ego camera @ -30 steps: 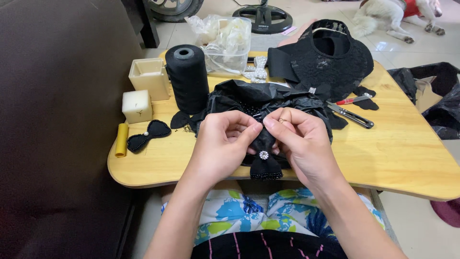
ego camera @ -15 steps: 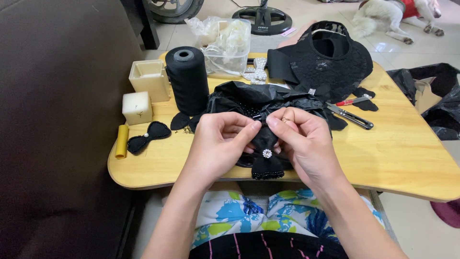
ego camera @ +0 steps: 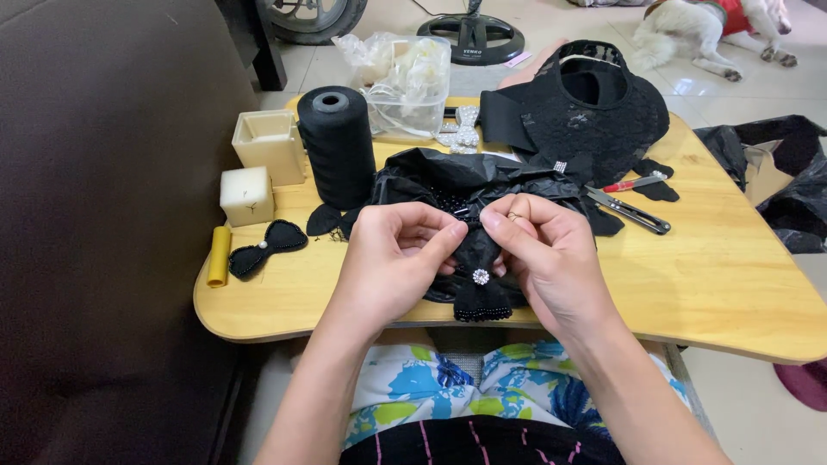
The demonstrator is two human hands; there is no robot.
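Black fabric bow with a small round rhinestone centre point(ego camera: 480, 277) sits at the middle of the bench's near edge, pinched from both sides. Compared with a second ago, the left hand point(ego camera: 392, 258) and right hand point(ego camera: 551, 254) have closed in over its top, fingertips now almost meeting, while the beaded lower flap hangs as before. The left grip is clenched on the bow's upper left; the right grip pinches its upper right. Behind lie crumpled black plastic point(ego camera: 465, 176), a black thread cone point(ego camera: 338, 142), and small snips point(ego camera: 629, 211) on the wooden bench point(ego camera: 732, 275).
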